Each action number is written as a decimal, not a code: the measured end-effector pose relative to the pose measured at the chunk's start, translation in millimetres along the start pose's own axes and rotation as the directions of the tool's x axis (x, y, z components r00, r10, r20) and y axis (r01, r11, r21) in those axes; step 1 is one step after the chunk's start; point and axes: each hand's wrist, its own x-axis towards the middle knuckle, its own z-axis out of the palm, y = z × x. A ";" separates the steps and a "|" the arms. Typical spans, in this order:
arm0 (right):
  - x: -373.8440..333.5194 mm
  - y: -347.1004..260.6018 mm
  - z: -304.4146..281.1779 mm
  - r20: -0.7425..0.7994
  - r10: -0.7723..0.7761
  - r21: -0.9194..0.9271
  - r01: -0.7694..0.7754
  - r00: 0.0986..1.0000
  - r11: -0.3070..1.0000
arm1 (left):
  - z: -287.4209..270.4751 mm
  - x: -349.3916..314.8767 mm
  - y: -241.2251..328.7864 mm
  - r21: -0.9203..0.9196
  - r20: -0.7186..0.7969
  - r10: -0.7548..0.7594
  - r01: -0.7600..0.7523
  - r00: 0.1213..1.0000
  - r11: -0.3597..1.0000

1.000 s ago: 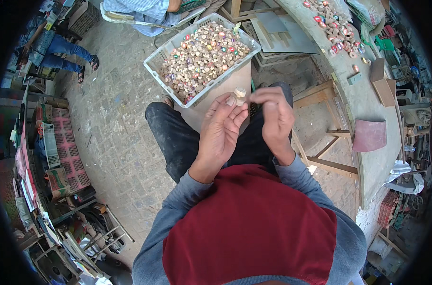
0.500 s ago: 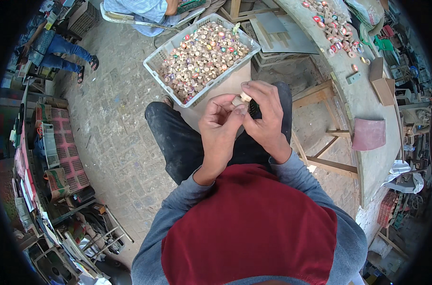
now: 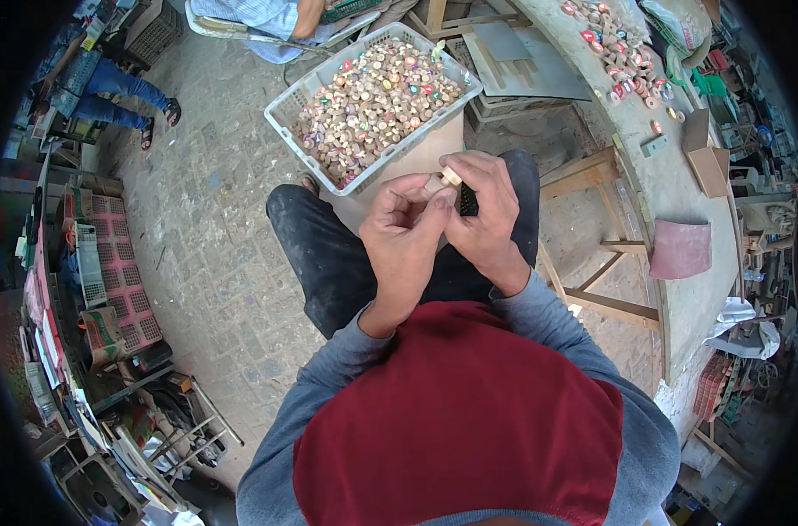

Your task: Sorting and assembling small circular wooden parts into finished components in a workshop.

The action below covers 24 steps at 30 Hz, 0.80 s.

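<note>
Both my hands are raised over my lap, their fingertips meeting. Between the thumb and fingers of my left hand (image 3: 405,241) is a small tan-grey piece (image 3: 434,182), flat-sided; its kind I cannot make out. My right hand (image 3: 488,215) pinches a small round pale wooden piece (image 3: 452,176), which touches the tan-grey piece. Fingers cover part of both. Just beyond my knees stands a pale plastic crate (image 3: 327,180), filled with many similar little wooden pieces (image 3: 377,105), some with coloured tops.
On my right a long curved table (image 3: 627,175) carries more coloured-top pieces (image 3: 631,66), a reddish sheet (image 3: 682,249) and an open cardboard box (image 3: 706,167). Wooden trestle legs (image 3: 614,307) stand beneath it. Other people sit or stand at the far side. Stacked crates (image 3: 123,263) line the left.
The round wooden piece has shifted slightly left and tilted against the tan-grey piece. My right fingers moved a little left with it; my left hand barely moved.
</note>
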 end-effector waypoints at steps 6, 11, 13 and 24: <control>1.5 0.6 -0.2 -0.001 -0.018 -0.003 0.018 1.000 1.000 | -1.8 0.7 2.5 0.007 0.017 -0.004 0.004 1.000 1.000; 4.6 -0.5 -3.6 0.021 -0.021 -0.006 0.022 1.000 1.000 | -7.1 2.0 0.1 0.025 0.072 0.019 -0.021 0.997 0.999; 5.4 -0.2 -4.7 0.041 -0.030 -0.007 0.030 0.999 1.000 | -8.3 1.4 -0.5 0.030 0.068 0.007 -0.009 0.998 0.999; 4.0 3.4 -1.7 0.047 -0.034 0.005 0.034 0.998 0.999 | -5.4 2.6 1.8 0.030 0.035 -0.043 0.042 0.998 0.999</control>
